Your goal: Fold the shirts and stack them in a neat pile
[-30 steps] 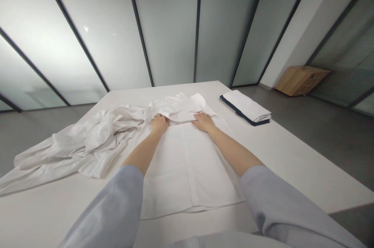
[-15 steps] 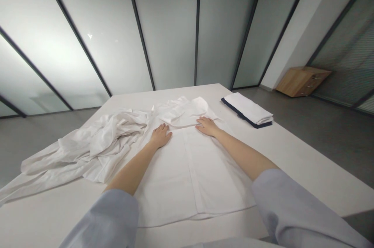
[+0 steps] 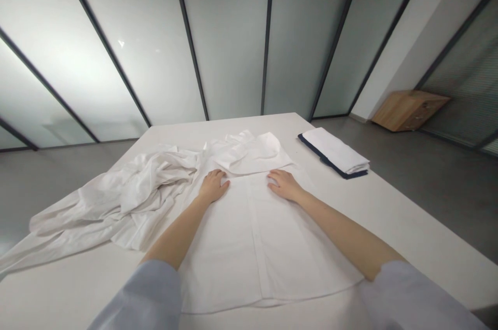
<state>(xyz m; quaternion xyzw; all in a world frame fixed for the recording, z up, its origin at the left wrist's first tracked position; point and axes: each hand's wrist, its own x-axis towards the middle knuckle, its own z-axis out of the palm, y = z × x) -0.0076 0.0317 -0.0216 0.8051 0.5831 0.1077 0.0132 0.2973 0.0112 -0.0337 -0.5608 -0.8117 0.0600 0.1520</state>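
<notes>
A white shirt [image 3: 237, 236] lies spread in front of me, its button strip running down the middle and its hem toward me. The upper part of the shirt is bunched in loose folds beyond my hands. My left hand [image 3: 213, 186] rests on the cloth left of the strip, fingers stretched out. On the right side of the shirt, my right hand [image 3: 285, 184] lies with fingers apart, close to the edge of the bunched part. Neither hand grips anything that I can see.
Crumpled white garments [image 3: 136, 190] lie at the left of the white table [image 3: 389, 231]. Toward the right edge sits a folded white cloth [image 3: 334, 149] on a dark flat board [image 3: 350, 175]. A wooden cabinet [image 3: 408, 109] stands on the floor beyond, near frosted glass panels.
My right hand has slid outward to the right and slightly toward me across the shirt. The shirt's right lower side now spreads wider. My left hand stays in nearly the same spot.
</notes>
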